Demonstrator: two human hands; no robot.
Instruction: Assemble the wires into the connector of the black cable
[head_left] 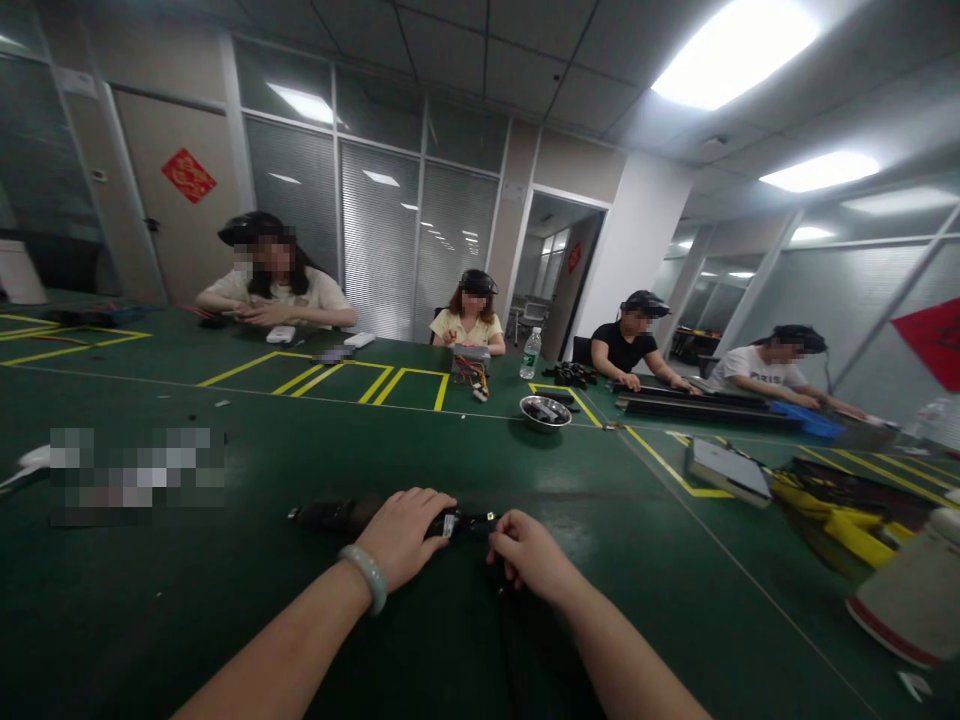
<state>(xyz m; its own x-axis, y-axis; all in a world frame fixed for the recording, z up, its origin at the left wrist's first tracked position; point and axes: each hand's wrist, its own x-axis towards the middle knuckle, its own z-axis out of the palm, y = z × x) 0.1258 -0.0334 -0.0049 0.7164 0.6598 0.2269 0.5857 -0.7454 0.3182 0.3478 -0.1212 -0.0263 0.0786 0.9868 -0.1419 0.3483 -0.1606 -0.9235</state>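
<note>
A long black cylindrical tool (337, 516), which looks like an electric screwdriver, lies sideways on the green table (247, 610). Its narrow tip points left, and a small white label shows near its right end. My left hand (405, 530), with a pale bangle on the wrist, is wrapped over the tool's body from above. Just off the right end, my right hand (525, 555) is closed in a pinch. A thin black cable (501, 588) shows under its fingers and seems to run down toward me. A small shiny metal piece sits between the hand and the tool.
Beyond my hands stand a metal bowl (545, 413) of dark parts and a water bottle (531, 353). At right are a grey box (727, 470), a yellow-black bag (840, 510) and a white container (911, 590). Several people sit working across the table.
</note>
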